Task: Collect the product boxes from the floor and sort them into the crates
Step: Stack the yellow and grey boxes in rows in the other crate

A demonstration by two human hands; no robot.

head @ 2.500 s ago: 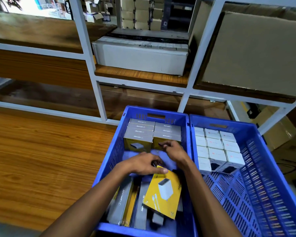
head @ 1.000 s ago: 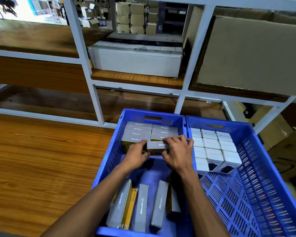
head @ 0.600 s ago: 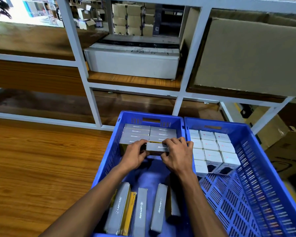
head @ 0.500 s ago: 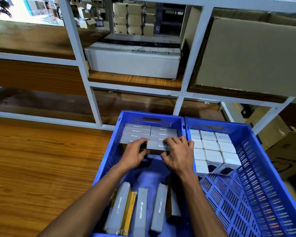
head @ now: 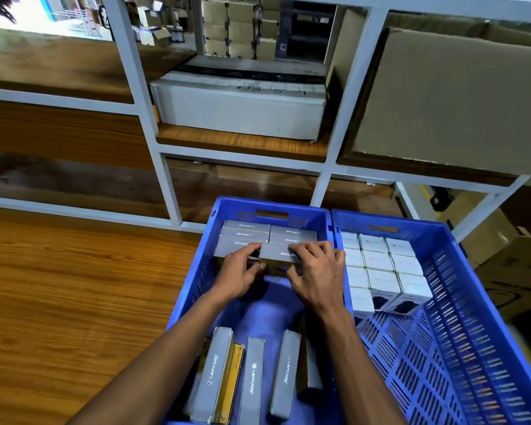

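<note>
Both hands, the left hand (head: 241, 273) and right hand (head: 316, 276), hold a grey box (head: 278, 254) in the left crate (head: 193, 280). It looks almost in its row. Next, push it snug.

The yellow-faced box that lay tilted under the left hand (head: 241, 273) near the middle of the left crate (head: 196, 280) is gone from there. Both hands have moved up to the far rows, where a grey box (head: 278, 256) now stands on edge at the front of the right-hand stack. The left hand now holds that box's left end with curled fingers, and the right hand (head: 318, 279) grips it with fingers over the top and thumb on its near face.
</note>
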